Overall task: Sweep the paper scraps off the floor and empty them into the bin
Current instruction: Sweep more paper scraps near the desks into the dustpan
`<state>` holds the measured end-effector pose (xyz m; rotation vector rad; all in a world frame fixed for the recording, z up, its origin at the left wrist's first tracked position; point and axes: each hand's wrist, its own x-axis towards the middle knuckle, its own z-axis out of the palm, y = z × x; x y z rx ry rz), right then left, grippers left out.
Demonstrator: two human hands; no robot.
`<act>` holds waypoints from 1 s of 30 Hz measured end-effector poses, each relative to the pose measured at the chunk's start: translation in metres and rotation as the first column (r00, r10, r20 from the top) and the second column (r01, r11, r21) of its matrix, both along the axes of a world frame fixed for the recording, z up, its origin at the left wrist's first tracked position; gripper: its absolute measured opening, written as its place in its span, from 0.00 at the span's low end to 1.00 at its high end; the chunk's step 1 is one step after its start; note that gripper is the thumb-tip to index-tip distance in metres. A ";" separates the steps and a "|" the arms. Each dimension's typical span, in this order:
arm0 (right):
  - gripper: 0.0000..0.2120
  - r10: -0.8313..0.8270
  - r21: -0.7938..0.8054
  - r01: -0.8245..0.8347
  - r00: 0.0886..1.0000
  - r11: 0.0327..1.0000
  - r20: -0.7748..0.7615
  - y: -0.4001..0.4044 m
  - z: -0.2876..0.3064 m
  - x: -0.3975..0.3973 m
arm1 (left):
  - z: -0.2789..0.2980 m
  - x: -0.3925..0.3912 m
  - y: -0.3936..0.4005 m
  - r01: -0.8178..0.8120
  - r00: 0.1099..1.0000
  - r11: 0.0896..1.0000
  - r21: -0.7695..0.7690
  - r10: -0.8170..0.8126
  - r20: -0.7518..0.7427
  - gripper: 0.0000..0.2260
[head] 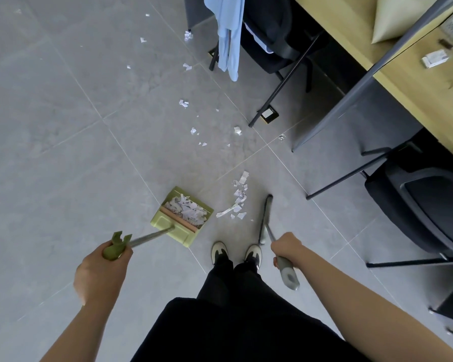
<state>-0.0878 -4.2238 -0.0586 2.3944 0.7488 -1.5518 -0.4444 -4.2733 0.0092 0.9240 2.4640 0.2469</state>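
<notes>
A grey tiled floor [63,126] fills most of the view. Along the right edge runs a wooden table [416,82] on dark metal legs, with two black chairs beside it — the far chair [270,30] has a pale blue garment [228,35] draped over its back, and the near chair [424,202] stands at the right edge.

The person stands at the bottom centre in black trousers [236,322] and light shoes with dark toes [236,253], both bare arms reaching forward.

A green dustpan [182,216] rests on the floor just ahead and left of the shoes, already holding a heap of white paper. Its long metal handle slants back to the left hand [102,273], whose fingers are curled round the green grip at the top.

The broom [266,220] stands to the right of the dustpan, its dark head on the floor beside the right shoe. The right hand [285,248] grips its grey handle, fingers wrapped round it.

Between dustpan and broom head, ahead of both hands, lies a cluster of paper scraps [238,199]. More scraps trail away up the floor toward the far chair, well apart from one another.
</notes>
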 end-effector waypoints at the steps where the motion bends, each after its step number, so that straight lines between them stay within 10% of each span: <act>1: 0.02 -0.007 -0.020 0.007 0.999 1.000 -0.036 -0.003 0.000 -0.008 | 0.000 -0.002 -0.004 -0.002 1.000 1.000 -0.008 0.002 -0.005 0.07; 14: 0.06 -0.257 0.049 0.280 0.928 0.959 -0.272 0.013 -0.021 -0.063 | 0.002 -0.018 -0.035 -0.020 1.000 1.000 -0.011 0.019 -0.025 0.01; 30: 0.05 0.008 0.125 -0.017 0.997 0.992 0.072 0.065 -0.012 0.006 | -0.018 0.017 0.000 0.063 0.998 0.997 -0.053 -0.062 0.014 0.01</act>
